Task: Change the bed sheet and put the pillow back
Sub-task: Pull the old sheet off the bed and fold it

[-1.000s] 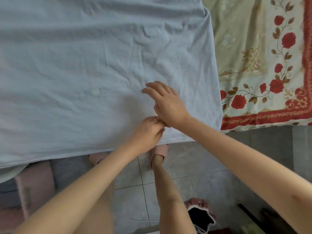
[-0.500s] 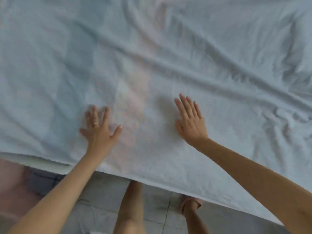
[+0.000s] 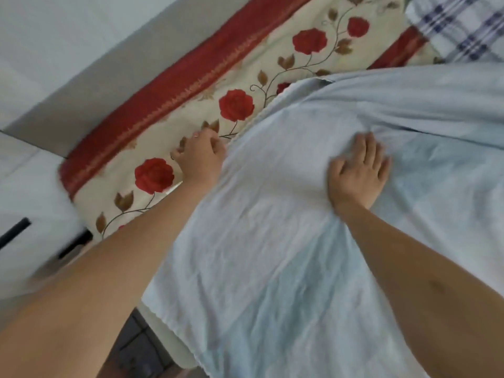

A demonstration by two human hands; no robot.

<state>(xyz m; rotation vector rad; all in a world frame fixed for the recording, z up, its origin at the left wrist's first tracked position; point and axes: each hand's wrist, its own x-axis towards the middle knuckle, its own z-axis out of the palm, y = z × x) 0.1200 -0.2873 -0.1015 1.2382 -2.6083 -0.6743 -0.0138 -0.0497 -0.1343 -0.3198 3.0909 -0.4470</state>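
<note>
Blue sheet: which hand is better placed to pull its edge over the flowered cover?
Left, probably. The left hand is curled right at the edge of the blue sheet, beside the bare flowered cover; the right hand lies flat mid-sheet, away from that edge.

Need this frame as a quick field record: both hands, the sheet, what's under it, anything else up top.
blue sheet: wrinkled, spread across the lower right of the view
floral cover: red roses, under the sheet, uncovered past its left edge
left hand: on the floral cover at the sheet's edge, fingers curled; grip hidden
right hand: flat on the blue sheet, fingers spread, pressing
plaid cloth: top right, beyond the sheet
</note>
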